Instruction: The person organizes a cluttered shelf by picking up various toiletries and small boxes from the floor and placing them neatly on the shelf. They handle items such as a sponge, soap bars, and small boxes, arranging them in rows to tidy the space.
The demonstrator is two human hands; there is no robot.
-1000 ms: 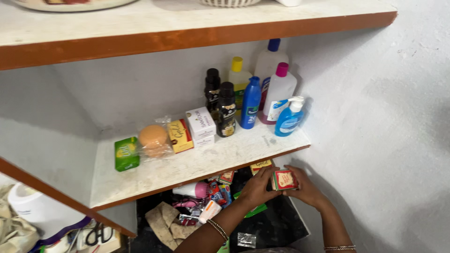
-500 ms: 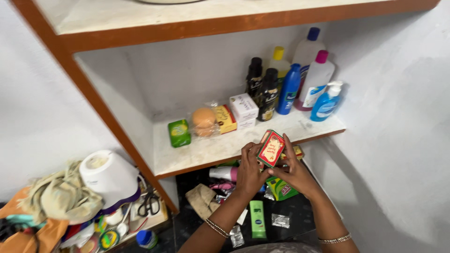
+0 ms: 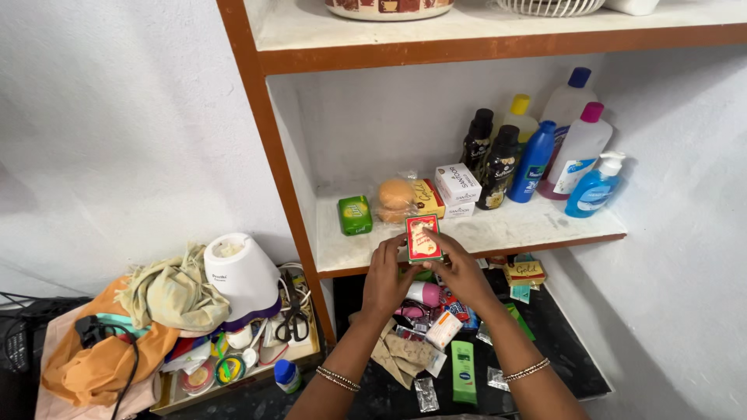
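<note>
Both hands are lifting the red soap box (image 3: 423, 238) higher than 0.5 s ago, toward the shelf (image 3: 506, 233). Left hand (image 3: 387, 274) and right hand (image 3: 461, 272) are pinching it in their fingers; next, setting it at 12 o'clock beside the green soap box (image 3: 355, 215) is needing a steady push.

A white shelf (image 3: 498, 233) with an orange edge runs across the middle right of the frame. On it, from left to right, lie a green box (image 3: 355, 215), a round bun in a bag (image 3: 395, 198), a yellow box (image 3: 429, 197) and two stacked white boxes (image 3: 457, 190). Further right stand two black bottles (image 3: 490, 157), a yellow-capped bottle (image 3: 517, 117), a blue bottle (image 3: 533, 162), two white bottles (image 3: 574, 140) and a blue pump bottle (image 3: 594, 189).

At the bottom, the dark floor (image 3: 572, 358) holds a green tube (image 3: 464, 372), small packets (image 3: 424, 393) and a pink bottle (image 3: 424, 293).
</note>
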